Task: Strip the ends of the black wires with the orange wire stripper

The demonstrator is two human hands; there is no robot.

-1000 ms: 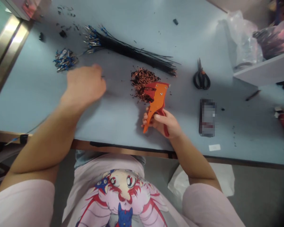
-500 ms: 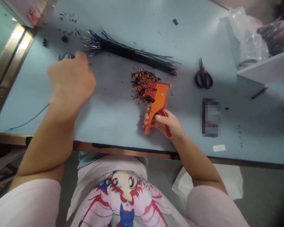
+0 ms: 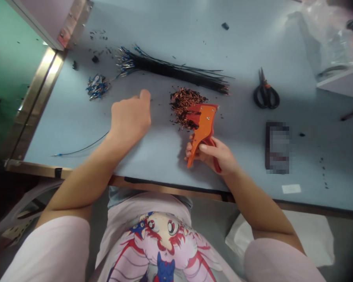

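Clear plastic bag (image 3: pixel 338 43) upper R by a pale panel (image 3: pixel 345 81); contents too blurred to ID. White thing (image 3: pixel 317 235) under table (image 3: pixel 153 156) edge, can't tell if bag or cover. R hand (image 3: pixel 223 154) wrapped round handles of orange/red tool (image 3: pixel 205 121); tool's head overlaps near R side of copper/black scrap pile (image 3: pixel 184 98), approx mid-table. L hand (image 3: pixel 131 117) mostly curled, back up, one digit out, just L of scraps; can't tell if it grips the black wire (image 3: pixel 85 149), which runs from behind the forearm twd table edge.

Vs 0.5 s ago: L hand is off the blue-ended pile (image 3: pixel 97 87), now fully visible, & nearer the scraps; wire's blue tip is further R, by the black band (image 3: pixel 58 172). R hand & tool same spot; wire bundle (image 3: pixel 176 72) beyond scraps & scissors (image 3: pixel 266 94) to R unmoved.
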